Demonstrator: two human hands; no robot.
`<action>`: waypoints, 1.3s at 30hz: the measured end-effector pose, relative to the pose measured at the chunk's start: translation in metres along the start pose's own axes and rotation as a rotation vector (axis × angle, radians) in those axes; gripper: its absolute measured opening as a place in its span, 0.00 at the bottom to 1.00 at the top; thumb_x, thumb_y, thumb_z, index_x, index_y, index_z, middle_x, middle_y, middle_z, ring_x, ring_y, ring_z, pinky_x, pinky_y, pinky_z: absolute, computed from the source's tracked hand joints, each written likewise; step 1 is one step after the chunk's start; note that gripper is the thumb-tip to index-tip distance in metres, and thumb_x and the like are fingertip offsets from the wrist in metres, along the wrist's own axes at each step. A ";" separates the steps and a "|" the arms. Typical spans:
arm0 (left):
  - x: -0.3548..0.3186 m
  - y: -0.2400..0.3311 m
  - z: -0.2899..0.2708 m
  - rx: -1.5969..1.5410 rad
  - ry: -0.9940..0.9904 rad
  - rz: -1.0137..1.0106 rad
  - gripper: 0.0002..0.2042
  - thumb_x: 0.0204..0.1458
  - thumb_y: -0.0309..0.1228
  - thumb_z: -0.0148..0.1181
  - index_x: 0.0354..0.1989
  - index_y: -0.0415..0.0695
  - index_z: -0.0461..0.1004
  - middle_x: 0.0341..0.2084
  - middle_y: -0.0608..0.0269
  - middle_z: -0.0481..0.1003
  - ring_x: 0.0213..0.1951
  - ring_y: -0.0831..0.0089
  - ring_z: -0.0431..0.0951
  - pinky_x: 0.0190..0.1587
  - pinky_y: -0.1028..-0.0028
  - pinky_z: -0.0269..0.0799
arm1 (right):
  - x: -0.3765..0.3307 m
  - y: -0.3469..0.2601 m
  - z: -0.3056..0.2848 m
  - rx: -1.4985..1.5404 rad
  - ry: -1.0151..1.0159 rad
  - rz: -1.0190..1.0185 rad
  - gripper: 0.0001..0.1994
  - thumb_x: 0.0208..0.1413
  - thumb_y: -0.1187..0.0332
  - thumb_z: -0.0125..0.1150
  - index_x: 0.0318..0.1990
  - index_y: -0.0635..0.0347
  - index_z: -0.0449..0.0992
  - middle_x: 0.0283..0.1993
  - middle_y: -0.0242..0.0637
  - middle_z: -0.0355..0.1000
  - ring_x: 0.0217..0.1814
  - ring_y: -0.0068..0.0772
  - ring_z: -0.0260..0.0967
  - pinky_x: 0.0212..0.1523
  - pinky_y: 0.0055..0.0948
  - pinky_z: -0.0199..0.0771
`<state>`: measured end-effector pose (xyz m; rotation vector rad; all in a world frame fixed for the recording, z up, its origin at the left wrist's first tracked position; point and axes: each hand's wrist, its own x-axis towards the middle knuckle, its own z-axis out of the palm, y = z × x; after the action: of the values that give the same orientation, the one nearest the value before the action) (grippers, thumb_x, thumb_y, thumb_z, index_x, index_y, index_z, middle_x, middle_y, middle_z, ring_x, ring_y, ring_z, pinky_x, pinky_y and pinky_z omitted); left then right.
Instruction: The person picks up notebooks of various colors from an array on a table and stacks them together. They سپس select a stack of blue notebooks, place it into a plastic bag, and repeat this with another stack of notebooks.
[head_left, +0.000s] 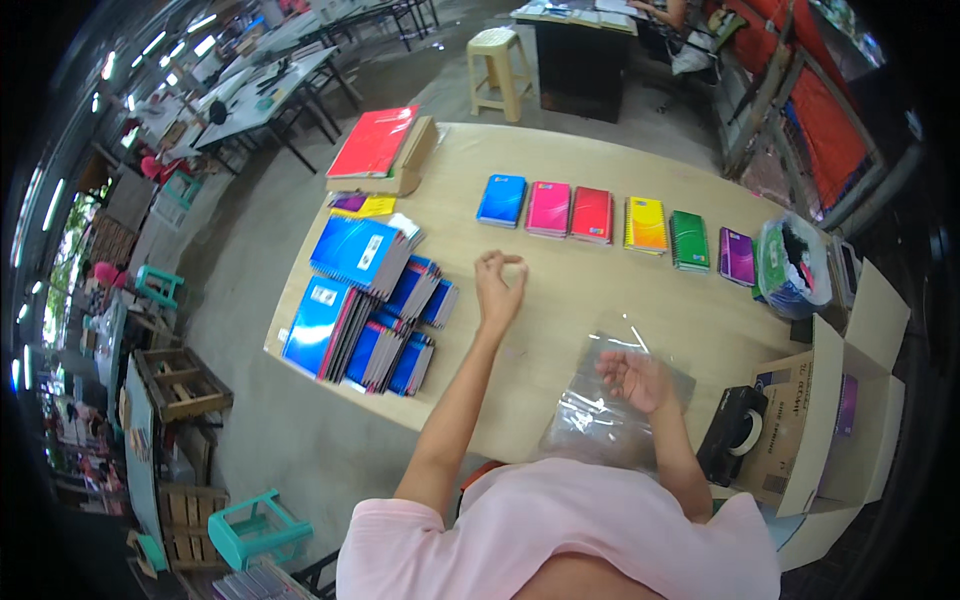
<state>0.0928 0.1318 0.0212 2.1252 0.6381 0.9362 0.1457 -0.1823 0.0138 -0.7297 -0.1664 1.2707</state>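
Observation:
My left hand (500, 288) hovers over the middle of the table, its fingers curled toward the thumb in a loose pinch with nothing visible in it. Beyond it stands a row of small spiral notebooks: blue (502, 201), pink (548, 208), red (592, 215), yellow (646, 225), green (690, 240) and purple (737, 256). Over a clear plastic bag (585, 410) near the front edge, my right hand (637, 380) is open, palm partly up and fingers slightly bent. Whether it touches the bag I cannot tell.
Stacks of blue spiral notebooks (360, 255) fill the table's left side, behind them a red pack (375, 140) on a cardboard box. At right are a clear plastic tub (790, 265), a black tape dispenser (732, 435) and an open carton (800, 430). Another person sits at a far desk.

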 end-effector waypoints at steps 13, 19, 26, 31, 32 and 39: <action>0.196 -0.092 0.083 0.850 -0.660 0.547 0.21 0.52 0.25 0.54 0.42 0.78 0.77 0.64 0.69 0.56 0.65 0.62 0.57 0.62 0.52 0.58 | 0.040 -0.024 -0.019 -0.579 0.332 0.149 0.16 0.60 0.64 0.58 0.49 0.65 0.76 0.41 0.38 0.78 0.35 0.23 0.74 0.31 0.24 0.73; 0.230 -0.127 0.078 0.576 -0.474 0.012 0.31 0.42 0.23 0.63 0.52 0.79 0.70 0.64 0.64 0.56 0.63 0.58 0.59 0.59 0.56 0.65 | 0.115 -0.059 0.006 -0.835 0.186 0.010 0.18 0.57 0.63 0.61 0.50 0.67 0.74 0.35 0.35 0.76 0.31 0.22 0.74 0.28 0.23 0.74; 0.219 -0.105 0.096 0.650 -0.733 0.246 0.26 0.39 0.20 0.64 0.41 0.75 0.78 0.64 0.62 0.56 0.64 0.55 0.59 0.59 0.55 0.66 | 0.155 -0.079 0.006 -0.954 0.300 -0.027 0.19 0.54 0.61 0.64 0.47 0.66 0.76 0.31 0.38 0.77 0.30 0.23 0.75 0.28 0.23 0.74; 0.215 -0.092 0.086 0.871 -0.780 0.470 0.21 0.40 0.20 0.62 0.34 0.72 0.80 0.65 0.66 0.54 0.66 0.57 0.54 0.62 0.45 0.58 | 0.216 -0.097 -0.017 -1.285 0.470 -0.187 0.17 0.48 0.60 0.65 0.39 0.66 0.79 0.31 0.42 0.79 0.33 0.32 0.78 0.34 0.32 0.77; 0.219 -0.091 0.086 0.863 -0.791 0.521 0.22 0.39 0.20 0.62 0.35 0.72 0.80 0.66 0.67 0.53 0.67 0.57 0.52 0.62 0.43 0.56 | 0.233 -0.100 -0.024 -1.369 0.508 -0.326 0.17 0.47 0.60 0.65 0.37 0.66 0.79 0.31 0.42 0.79 0.34 0.36 0.78 0.37 0.35 0.78; 0.215 -0.063 0.080 0.774 -0.392 0.552 0.15 0.47 0.27 0.61 0.43 0.58 0.76 0.48 0.66 0.72 0.55 0.64 0.70 0.62 0.45 0.56 | 0.334 -0.115 -0.029 -1.585 0.894 -0.199 0.26 0.46 0.53 0.68 0.44 0.68 0.76 0.52 0.51 0.66 0.54 0.53 0.67 0.52 0.45 0.71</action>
<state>0.2779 0.2816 0.0244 3.1748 0.2103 0.5316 0.3590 0.0966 -0.0325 -2.4626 -0.4934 0.2876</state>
